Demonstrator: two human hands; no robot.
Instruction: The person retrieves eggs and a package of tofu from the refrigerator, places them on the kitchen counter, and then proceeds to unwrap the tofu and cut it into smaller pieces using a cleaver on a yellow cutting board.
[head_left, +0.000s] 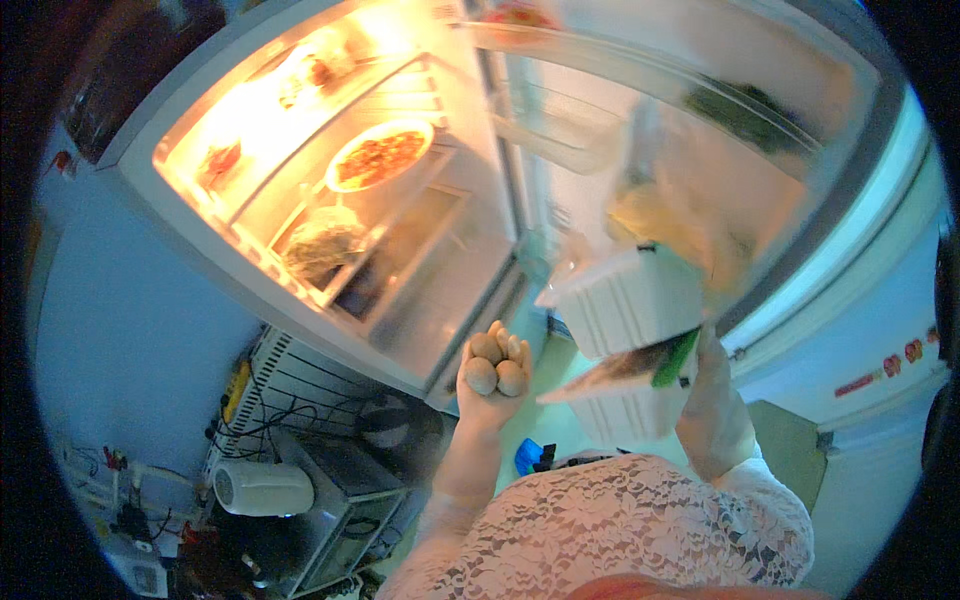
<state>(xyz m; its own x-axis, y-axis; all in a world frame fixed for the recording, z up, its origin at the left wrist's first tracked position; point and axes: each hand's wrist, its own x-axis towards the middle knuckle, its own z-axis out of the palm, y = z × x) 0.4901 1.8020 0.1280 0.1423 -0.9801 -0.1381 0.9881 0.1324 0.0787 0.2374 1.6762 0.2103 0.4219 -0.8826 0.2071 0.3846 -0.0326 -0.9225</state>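
Observation:
Three brown eggs (495, 367) rest in my left hand (499, 382), palm up with the fingers curled around them. My right hand (712, 401) grips a white plastic container (630, 412) along its right side. Another white container (630, 307), ribbed and tilted, sits above it. Between the two shows a long green item (679, 356) beside something brown, too blurred to name. Both hands are in front of an open refrigerator (450, 292), the left near its lower edge and the right beside its door (750, 180).
A white bowl of reddish food (382, 156) and a bagged item (322, 244) sit on lit shelves. Blurred items, one yellowish (660, 217), are near the door racks. At lower left are a wire rack (300, 382), a white appliance (262, 487) and a dark metal-framed cabinet (345, 480).

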